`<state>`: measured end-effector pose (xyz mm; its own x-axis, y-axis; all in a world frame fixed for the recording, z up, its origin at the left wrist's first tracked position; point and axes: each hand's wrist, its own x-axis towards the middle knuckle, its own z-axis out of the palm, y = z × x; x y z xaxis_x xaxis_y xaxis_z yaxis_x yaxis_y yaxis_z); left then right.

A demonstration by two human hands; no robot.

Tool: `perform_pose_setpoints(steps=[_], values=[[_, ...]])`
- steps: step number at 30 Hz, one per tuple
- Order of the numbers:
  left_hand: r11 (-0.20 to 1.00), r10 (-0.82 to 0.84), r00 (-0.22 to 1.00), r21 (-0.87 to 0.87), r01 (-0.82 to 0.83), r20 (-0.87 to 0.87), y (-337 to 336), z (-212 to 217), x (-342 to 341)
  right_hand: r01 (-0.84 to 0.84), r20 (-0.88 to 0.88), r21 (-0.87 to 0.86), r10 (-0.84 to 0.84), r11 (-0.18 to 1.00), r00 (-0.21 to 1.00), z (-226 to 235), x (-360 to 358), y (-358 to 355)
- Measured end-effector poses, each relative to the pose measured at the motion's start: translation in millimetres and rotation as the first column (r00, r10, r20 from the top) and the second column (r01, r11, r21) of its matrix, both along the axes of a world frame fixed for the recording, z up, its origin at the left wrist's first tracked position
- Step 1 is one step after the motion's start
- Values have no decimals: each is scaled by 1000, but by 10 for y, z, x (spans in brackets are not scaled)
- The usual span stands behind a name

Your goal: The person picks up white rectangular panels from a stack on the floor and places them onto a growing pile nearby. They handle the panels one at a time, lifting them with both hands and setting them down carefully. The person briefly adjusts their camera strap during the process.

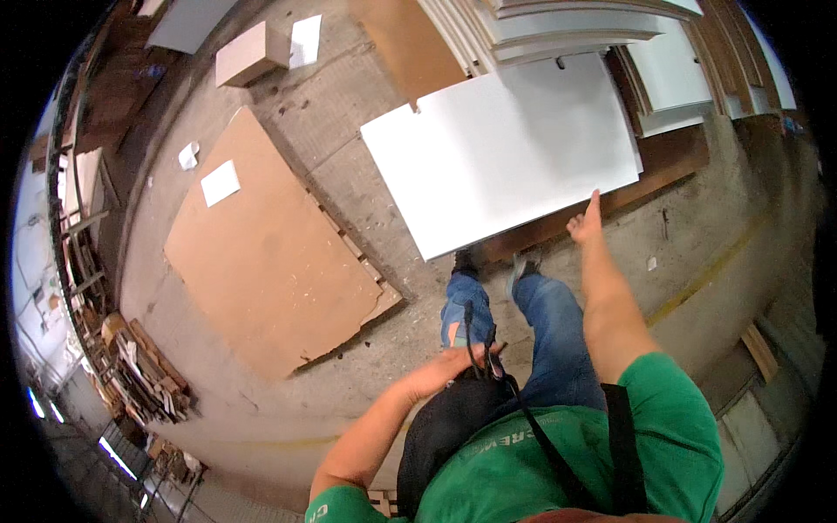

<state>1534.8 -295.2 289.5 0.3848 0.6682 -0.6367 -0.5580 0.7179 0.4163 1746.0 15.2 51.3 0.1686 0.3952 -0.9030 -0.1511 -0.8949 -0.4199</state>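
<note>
At the near right edge of the white panel, the right hand is seen partly open, one digit stretched to the edge; whether the panel is gripped cannot be told. The left hand is held low at the black bag, beside black cords; its fingers are partly hidden, so its grasp cannot be told. The panel is laid over brown boards, with stacked panels seen on the far side. To the left, a brown sheet is spread on the floor, topped by white paper; a box is set farther off.
</note>
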Motion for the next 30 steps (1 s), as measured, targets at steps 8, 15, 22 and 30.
perform_pose_setpoints(steps=[8, 15, 22, 30], values=[[983, -177, 960, -2, 182, 215, -574, 275, 801, -607, 157, -118, 619, 786, 770, 352, 298, 129], [965, 224, 975, -142, -222, -3, -1378, 1261, 1385, -919, 72, -128, 928, 373, 366, 1239, 1124, -376], [799, 417, 883, -375, -469, -216, -2390, 2494, 1765, -903, 22, 359, 969, -236, -244, 2622, 682, -1167], [769, 460, 844, -351, -534, -276, -3146, 2731, 1648, -720, 233, 547, 904, -427, -359, 4135, -62, -1860]])
